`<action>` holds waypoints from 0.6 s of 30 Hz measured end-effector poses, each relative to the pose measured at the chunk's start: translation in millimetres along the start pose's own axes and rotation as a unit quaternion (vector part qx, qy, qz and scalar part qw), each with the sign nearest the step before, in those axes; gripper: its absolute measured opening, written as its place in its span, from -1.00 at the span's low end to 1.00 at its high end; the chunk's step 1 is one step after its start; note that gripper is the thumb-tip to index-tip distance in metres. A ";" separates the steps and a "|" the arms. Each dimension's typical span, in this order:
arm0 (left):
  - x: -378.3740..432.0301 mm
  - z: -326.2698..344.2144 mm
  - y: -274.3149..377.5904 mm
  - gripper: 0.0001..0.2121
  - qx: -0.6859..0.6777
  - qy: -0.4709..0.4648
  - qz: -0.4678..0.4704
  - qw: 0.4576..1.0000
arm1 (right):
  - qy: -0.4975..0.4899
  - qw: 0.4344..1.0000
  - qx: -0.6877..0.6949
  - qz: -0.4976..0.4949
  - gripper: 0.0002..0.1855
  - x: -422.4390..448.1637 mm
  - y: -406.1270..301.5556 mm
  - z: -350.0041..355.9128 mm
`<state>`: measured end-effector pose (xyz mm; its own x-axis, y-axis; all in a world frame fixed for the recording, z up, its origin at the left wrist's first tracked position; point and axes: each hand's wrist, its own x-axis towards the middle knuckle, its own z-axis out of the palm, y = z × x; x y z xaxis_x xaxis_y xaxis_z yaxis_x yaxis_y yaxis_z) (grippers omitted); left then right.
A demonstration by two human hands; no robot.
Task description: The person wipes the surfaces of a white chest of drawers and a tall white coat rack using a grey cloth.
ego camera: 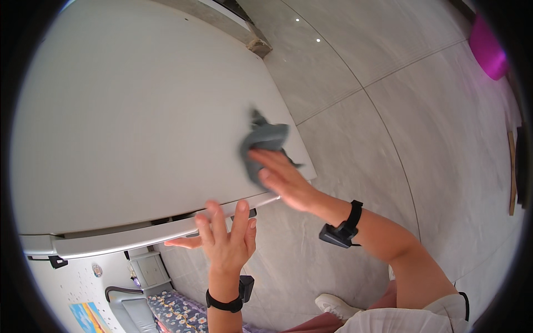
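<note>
My right hand (287, 179) lies over a crumpled grey cloth (266, 137), pressing it against the broad white side panel (133, 125) of what looks like a refrigerator. Both hand and cloth are blurred. They are close to the panel's right-hand edge. Fingers spread, my left hand (227, 233) is at the rounded white door edge (129, 245) and holds nothing; whether all its fingertips touch is hard to tell. A dark gap runs between door and panel. Each wrist wears a black strap with a small box.
Grey floor tiles (354, 125) extend to the right. A block (259, 48) sits at the panel's far corner. A magenta container (489, 50) stands at upper right. At lower left are a bed with a floral cover (179, 306), a grey nightstand (150, 268) and a wall picture (89, 317).
</note>
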<state>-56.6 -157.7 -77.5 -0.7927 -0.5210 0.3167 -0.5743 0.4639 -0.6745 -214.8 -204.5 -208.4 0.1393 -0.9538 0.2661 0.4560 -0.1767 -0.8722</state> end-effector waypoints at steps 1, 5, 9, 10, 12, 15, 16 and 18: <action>3.5 -1.9 0.9 -0.53 0.024 -0.012 0.002 1.000 | 0.031 0.998 0.005 0.052 -0.33 -4.5 22.8 -10.3; 9.7 -1.1 5.1 -0.57 0.049 -0.034 -0.015 0.998 | 0.162 0.972 0.012 0.172 -0.36 -26.0 85.2 -23.4; 17.8 -2.0 9.3 -0.54 0.029 -0.034 -0.015 0.999 | 0.148 0.976 0.008 0.157 -0.32 -21.9 82.7 -28.8; 14.8 0.1 6.9 -0.53 0.026 -0.035 -0.015 0.999 | 0.136 0.980 0.012 0.147 -0.32 -15.8 62.6 -17.2; 14.5 2.4 8.3 -0.50 -0.007 -0.033 -0.016 0.999 | 0.100 0.990 0.020 0.098 -0.33 -3.1 14.3 -3.2; 4.0 4.2 7.4 -0.51 -0.119 -0.014 -0.033 0.992 | -0.002 0.998 -0.010 -0.062 -0.39 14.8 -42.4 14.3; 0.4 4.3 5.6 -0.52 -0.164 -0.004 -0.042 0.986 | -0.016 0.995 -0.026 -0.095 -0.40 16.7 -51.4 15.1; 0.5 3.3 5.0 -0.46 -0.186 0.061 -0.050 0.979 | -0.043 0.984 -0.055 -0.165 -0.41 19.0 -61.9 17.6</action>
<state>-59.2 -158.0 -82.9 -0.7346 -0.4976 0.4612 -0.6667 0.6557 -0.3544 -224.8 -207.4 -142.1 0.0765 -0.8169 0.5716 0.3922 -0.5025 -0.7705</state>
